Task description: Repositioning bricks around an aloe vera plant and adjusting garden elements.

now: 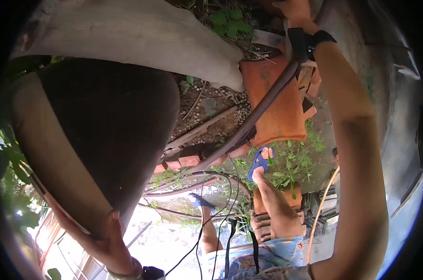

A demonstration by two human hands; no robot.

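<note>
At left, the person's left hand (97, 242) holds the lower end of a large dark-brown curved slab (111, 126), thumb on one side, fingers on the other. The slab stands at the left, smooth-looking, mostly shadowed, with a pale tan strip; I can't tell its material. Steadying it seems the step; moving it would call for a firm grip, clear of the long brown tube (270, 99) crossing a rectangular orange clay tile (284, 116). Upper right, the right hand (296, 9) reaches outward; whether its fingers grip anything, I cannot tell.
</note>
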